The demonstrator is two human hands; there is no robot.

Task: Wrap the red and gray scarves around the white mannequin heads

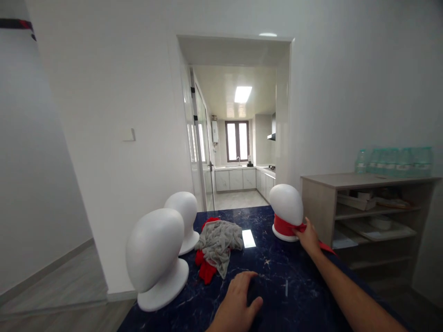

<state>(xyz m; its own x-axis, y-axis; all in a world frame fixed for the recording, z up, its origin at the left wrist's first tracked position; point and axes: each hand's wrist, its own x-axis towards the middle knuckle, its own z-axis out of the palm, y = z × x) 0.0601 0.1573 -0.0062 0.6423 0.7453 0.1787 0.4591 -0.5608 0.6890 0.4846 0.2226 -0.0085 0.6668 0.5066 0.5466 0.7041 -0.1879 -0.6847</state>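
Observation:
My right hand (308,238) reaches to the far right of the dark blue marble table (277,281) and pinches the end of a red scarf (285,227) wrapped round the neck of a white foam mannequin head (286,204). A strip of the red scarf trails back under my forearm. My left hand (238,299) rests flat on the table near its front edge, fingers spread, holding nothing. A crumpled grey scarf (219,240) lies on a red cloth (206,269) in the middle of the table.
Two more white mannequin heads (157,256) (184,219) stand at the table's left. A wooden shelf unit (367,216) with water bottles (394,161) on top stands to the right. A doorway behind the table opens onto a kitchen (238,175).

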